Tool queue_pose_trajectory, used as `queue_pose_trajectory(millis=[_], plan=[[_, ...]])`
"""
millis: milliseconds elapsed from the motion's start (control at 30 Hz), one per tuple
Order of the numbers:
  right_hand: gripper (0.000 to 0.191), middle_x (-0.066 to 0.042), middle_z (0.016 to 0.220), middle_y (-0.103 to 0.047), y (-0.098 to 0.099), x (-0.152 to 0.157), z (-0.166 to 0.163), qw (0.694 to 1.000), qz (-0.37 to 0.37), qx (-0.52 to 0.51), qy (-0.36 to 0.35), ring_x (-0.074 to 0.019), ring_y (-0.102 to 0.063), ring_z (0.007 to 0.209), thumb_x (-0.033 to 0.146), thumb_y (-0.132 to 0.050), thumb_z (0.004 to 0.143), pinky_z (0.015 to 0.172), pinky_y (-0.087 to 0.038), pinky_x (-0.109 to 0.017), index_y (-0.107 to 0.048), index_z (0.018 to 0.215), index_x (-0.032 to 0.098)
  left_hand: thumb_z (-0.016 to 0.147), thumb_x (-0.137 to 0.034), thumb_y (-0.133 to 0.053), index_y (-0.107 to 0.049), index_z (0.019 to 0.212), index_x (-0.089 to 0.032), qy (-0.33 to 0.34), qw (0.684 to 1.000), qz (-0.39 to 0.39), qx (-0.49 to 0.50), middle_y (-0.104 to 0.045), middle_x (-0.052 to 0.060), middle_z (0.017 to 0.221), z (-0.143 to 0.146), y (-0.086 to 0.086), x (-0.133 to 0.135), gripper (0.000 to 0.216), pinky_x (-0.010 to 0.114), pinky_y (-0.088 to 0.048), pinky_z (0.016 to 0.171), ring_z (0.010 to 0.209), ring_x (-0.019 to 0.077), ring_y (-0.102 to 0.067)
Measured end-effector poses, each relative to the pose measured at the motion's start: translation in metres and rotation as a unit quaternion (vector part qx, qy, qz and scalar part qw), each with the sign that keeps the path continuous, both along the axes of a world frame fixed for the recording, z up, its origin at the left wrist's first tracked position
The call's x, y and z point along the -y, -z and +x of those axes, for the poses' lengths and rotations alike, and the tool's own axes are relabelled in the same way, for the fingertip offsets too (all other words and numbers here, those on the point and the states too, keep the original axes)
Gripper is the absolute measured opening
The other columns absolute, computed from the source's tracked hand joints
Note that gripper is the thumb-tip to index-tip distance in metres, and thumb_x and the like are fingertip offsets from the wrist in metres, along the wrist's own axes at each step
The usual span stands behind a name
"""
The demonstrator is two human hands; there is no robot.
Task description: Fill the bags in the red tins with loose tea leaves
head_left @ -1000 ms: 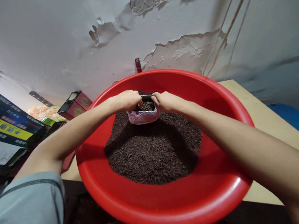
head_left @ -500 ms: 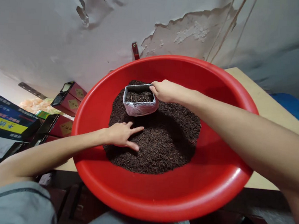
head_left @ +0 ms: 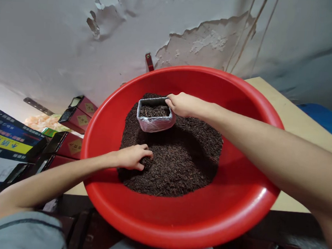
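Observation:
A wide red plastic basin [head_left: 176,225] holds a heap of dark, dry loose tea leaves [head_left: 174,167]. My right hand [head_left: 181,104] grips the right corner of a small rectangular box [head_left: 156,125] lined with clear plastic. The box is held above the far part of the heap, its mouth tilted toward me, and dark tea leaves show inside. Lower left of the box, my left hand [head_left: 133,157] lies at the heap with its fingers curled in around some leaves; the fingertips are partly hidden.
The basin stands on a pale wooden table [head_left: 298,133] against a wall [head_left: 59,26] with peeling plaster. To the left are several dark red boxes [head_left: 72,145] and a larger printed carton [head_left: 8,138]. A blue object [head_left: 325,120] is at the right.
My left hand's fingers, spread out over the leaves before, have curled in around some of them. My right hand still holds the box in nearly the same place. The view has shifted slightly.

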State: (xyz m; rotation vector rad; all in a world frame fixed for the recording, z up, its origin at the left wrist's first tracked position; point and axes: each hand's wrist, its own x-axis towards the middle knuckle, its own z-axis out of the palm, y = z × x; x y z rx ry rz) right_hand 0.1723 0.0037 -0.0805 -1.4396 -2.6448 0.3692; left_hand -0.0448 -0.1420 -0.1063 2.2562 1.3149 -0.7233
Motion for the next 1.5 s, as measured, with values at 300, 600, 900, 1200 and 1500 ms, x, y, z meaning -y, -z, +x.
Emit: queue_pose_trajectory(millis=[300, 600, 900, 1200, 1500], plan=[[0.05, -0.02, 0.117, -0.072, -0.001, 0.001, -0.001, 1.0, -0.002, -0.004, 0.001, -0.0296, -0.069, 0.098, 0.042, -0.027, 0.107, 0.078, -0.048, -0.036, -0.06, 0.131, 0.014, 0.077, -0.021, -0.067, -0.069, 0.101, -0.019, -0.071, 0.96, 0.078, 0.259, -0.07, 0.003, 0.107, 0.007, -0.073, -0.039, 0.025, 0.032, -0.05, 0.095, 0.1, 0.0194, -0.064], [0.046, -0.019, 0.117, -0.073, -0.001, 0.002, -0.001, 1.0, 0.006, 0.0, -0.012, -0.0268, -0.071, 0.1, 0.039, -0.028, 0.108, 0.079, -0.048, -0.031, -0.059, 0.129, 0.014, 0.074, -0.022, -0.07, -0.069, 0.103, -0.015, -0.134, 0.854, 0.287, 0.413, -0.071, 0.004, 0.102, 0.027, -0.089, -0.097, 0.03, 0.035, -0.052, 0.09, 0.092, 0.0176, -0.064], [0.041, -0.02, 0.117, -0.073, 0.002, 0.0, -0.002, 1.0, -0.002, -0.004, -0.016, -0.0283, -0.073, 0.101, 0.033, -0.03, 0.108, 0.078, -0.049, -0.031, -0.058, 0.131, 0.014, 0.08, -0.007, -0.063, -0.071, 0.12, -0.018, -0.002, 0.821, 0.338, 0.46, -0.074, 0.008, 0.124, 0.026, -0.055, -0.116, 0.042, 0.04, -0.048, 0.11, 0.119, 0.0201, -0.067], [0.041, -0.014, 0.121, -0.074, 0.007, -0.001, -0.002, 1.0, 0.01, -0.017, 0.001, -0.0258, -0.071, 0.107, 0.038, -0.035, 0.108, 0.086, -0.05, -0.03, -0.061, 0.135, 0.02, 0.092, -0.038, -0.068, -0.051, 0.149, -0.025, -0.065, 0.914, 0.343, 0.206, -0.032, 0.018, 0.166, 0.007, -0.027, -0.107, 0.061, 0.076, -0.017, 0.116, 0.155, 0.041, -0.024], [0.021, -0.009, 0.099, -0.077, -0.006, 0.01, 0.003, 0.95, -0.181, 0.254, -0.002, -0.0221, -0.074, 0.083, 0.024, -0.066, 0.09, 0.073, -0.057, -0.03, -0.075, 0.108, 0.016, 0.085, -0.037, -0.06, -0.062, 0.137, -0.014, -0.106, 0.872, 0.388, 0.278, -0.057, 0.017, 0.148, -0.02, -0.031, -0.113, 0.057, 0.049, -0.039, 0.118, 0.139, 0.0329, -0.053]])
